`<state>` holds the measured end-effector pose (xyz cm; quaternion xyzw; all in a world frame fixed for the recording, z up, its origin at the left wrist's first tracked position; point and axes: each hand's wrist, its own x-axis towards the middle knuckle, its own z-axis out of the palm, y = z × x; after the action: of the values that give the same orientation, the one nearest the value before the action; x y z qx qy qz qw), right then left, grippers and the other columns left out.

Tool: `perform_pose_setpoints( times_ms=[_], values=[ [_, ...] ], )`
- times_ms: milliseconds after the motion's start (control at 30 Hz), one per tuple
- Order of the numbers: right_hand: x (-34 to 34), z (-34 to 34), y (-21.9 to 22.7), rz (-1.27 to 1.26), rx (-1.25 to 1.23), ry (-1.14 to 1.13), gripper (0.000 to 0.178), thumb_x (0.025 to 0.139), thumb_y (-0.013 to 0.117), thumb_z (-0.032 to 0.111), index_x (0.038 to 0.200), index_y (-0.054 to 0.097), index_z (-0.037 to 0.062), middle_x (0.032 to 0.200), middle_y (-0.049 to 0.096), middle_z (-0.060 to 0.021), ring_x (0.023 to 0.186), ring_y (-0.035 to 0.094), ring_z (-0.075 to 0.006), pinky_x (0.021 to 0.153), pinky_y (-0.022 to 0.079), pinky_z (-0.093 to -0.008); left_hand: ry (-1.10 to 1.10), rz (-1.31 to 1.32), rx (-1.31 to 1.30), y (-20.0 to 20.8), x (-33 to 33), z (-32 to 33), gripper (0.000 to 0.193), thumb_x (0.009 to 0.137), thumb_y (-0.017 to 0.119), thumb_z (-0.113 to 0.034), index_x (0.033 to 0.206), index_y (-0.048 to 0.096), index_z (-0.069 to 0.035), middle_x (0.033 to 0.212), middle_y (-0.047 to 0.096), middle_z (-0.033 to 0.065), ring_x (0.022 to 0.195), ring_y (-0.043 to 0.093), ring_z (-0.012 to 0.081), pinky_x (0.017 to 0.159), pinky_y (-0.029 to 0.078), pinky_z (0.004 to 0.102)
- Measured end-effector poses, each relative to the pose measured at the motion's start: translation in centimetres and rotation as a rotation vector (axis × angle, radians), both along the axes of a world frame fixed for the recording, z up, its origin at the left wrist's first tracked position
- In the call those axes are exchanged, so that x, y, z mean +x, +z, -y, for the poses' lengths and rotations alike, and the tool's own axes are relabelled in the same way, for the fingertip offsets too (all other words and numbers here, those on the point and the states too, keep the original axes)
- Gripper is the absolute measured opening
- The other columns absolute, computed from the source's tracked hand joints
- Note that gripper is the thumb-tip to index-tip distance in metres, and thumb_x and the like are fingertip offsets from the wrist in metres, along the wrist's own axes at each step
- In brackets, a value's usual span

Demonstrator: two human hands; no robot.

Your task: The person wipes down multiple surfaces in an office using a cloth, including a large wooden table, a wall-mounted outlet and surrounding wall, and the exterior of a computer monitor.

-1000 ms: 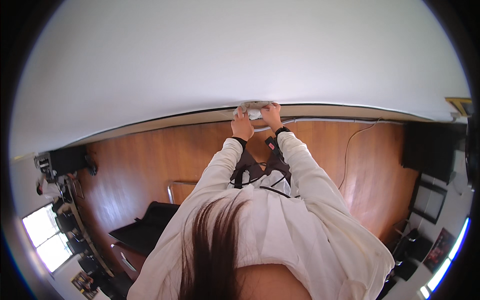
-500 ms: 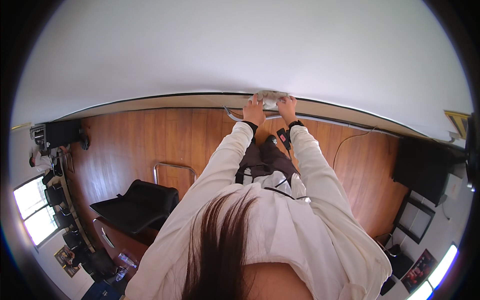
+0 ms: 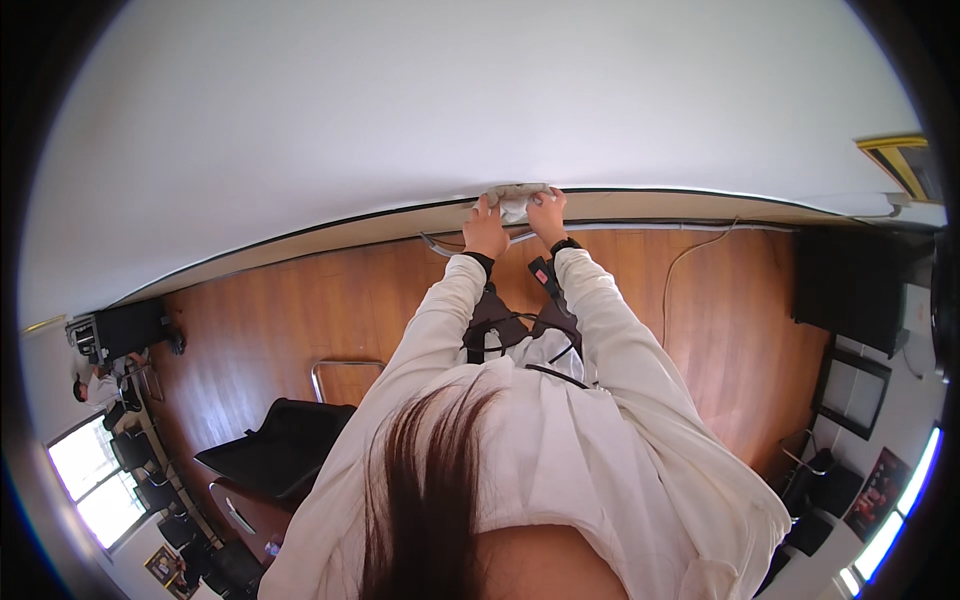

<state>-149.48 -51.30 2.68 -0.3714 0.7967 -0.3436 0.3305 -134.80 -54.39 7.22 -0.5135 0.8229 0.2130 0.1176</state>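
Left hand [image 3: 487,236]: fingers bent, slightly apart, tips closed down on the left end of a bunched greyish-white cloth [image 3: 515,192]. Right hand [image 3: 546,218]: fingers curled tighter, gripping the cloth's right end. Thumbs mostly hidden, exact pinch unclear. Cloth lies across the dark upper edge of a beige strip [image 3: 380,226], against the white wall [image 3: 480,100].

Versus half a second ago: same two-handed hold; hands and cloth sit further left in view, but the whole view has shifted too. Versus one second ago: the curved end of the grey cable [image 3: 432,246] now shows left of the left hand; it was out of sight then.

Further out: dark bands at both wrists, black device with a pink patch [image 3: 543,277] just below the right wrist, white sleeves [image 3: 425,320]. Wood floor [image 3: 280,310] below, thin brown cord [image 3: 680,262] to the right, black chair [image 3: 275,445] lower left, black cabinet [image 3: 850,285] far right.
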Motion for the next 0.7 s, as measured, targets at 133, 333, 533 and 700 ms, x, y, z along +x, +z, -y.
perform_pose_setpoints(
  times_ms=[133, 333, 533, 700],
  values=[
    [-5.6, -1.7, -0.5, -0.054, -0.021, -0.003, 0.035, 0.081, 0.057, 0.017, 0.11, 0.063, -0.0015, 0.142, 0.027, -0.0279, 0.125, 0.039, -0.0449, 0.103, 0.039, -0.0417, -0.012, -0.005, -0.015, 0.4, -5.8, -1.9, 0.073, 0.075, 0.066, -0.026, 0.142, 0.039, -0.012, 0.149, 0.024, 0.0183, 0.124, 0.044, 0.0391, 0.091, 0.048, 0.0481],
    [-14.9, -5.1, -0.3, -0.036, -0.044, 0.01, 0.034, 0.08, 0.056, 0.012, 0.11, 0.064, -0.0011, 0.144, 0.025, -0.0265, 0.128, 0.037, -0.0428, 0.102, 0.04, -0.041, 0.04, -0.101, -0.075, -0.4, -14.3, -5.0, 0.069, 0.071, 0.071, -0.024, 0.135, 0.048, -0.013, 0.147, 0.029, 0.0109, 0.121, 0.047, 0.0327, 0.089, 0.049, 0.0466],
    [-22.2, -7.3, -0.8, -0.052, 0.004, 0.059, 0.037, 0.08, 0.056, 0.013, 0.113, 0.063, -0.0012, 0.144, 0.027, -0.0258, 0.128, 0.036, -0.0435, 0.104, 0.038, -0.041, 0.03, -0.042, 0.024, 0.1, -20.8, -6.9, 0.072, 0.073, 0.071, -0.027, 0.138, 0.044, -0.013, 0.148, 0.026, 0.0103, 0.122, 0.046, 0.0316, 0.089, 0.049, 0.0455],
    [-22.3, -7.0, 0.3, -0.12, 0.052, 0.025, 0.038, 0.077, 0.057, 0.014, 0.112, 0.065, 0.0001, 0.142, 0.03, -0.0243, 0.128, 0.035, -0.0434, 0.104, 0.037, -0.0429, 0.005, -0.019, 0.015, 0.6, -21.6, -6.8, 0.071, 0.076, 0.067, -0.025, 0.14, 0.041, -0.012, 0.149, 0.025, 0.0107, 0.124, 0.045, 0.0319, 0.09, 0.049, 0.0463]
  ],
)
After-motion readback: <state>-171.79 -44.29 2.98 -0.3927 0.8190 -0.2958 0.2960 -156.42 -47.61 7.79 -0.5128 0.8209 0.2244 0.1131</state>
